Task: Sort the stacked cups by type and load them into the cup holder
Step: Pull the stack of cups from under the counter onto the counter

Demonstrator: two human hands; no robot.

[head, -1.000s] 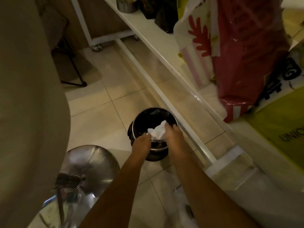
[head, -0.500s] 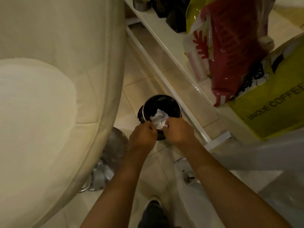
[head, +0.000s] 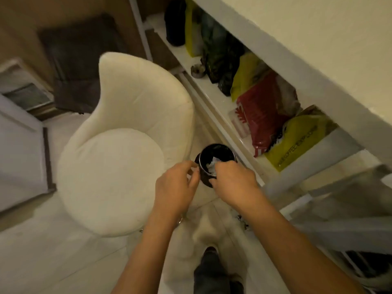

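Both hands reach down over a small dark bin (head: 216, 154) that stands on the tiled floor (head: 63, 251), between a cream chair (head: 127, 145) and a low white shelf (head: 214, 100). The bin has a shiny metal rim and a black liner, and a crumpled white paper (head: 213, 166) lies inside it near the near edge.

The left hand (head: 176, 187) is at the bin's left rim; its fingers (head: 192, 166) are curled with the tips drawn close together, and whether they pinch the liner or the rim cannot be told. The right hand (head: 233, 181) is at the near right rim, its fingers curled down just beside the white paper; motion blur hides whether they hold the paper or the liner.

No cups or cup holder can be made out in the head view.

On the shelf stand several bags in a row: a yellow bag (head: 301, 139) with dark lettering nearest, a red bag (head: 261, 117) touching it, then another yellow one and dark bags (head: 220, 54) further along. A white surface (head: 318, 39) runs above the shelf. Below the forearms, a dark shoe (head: 210, 251) and trouser leg show on the floor.
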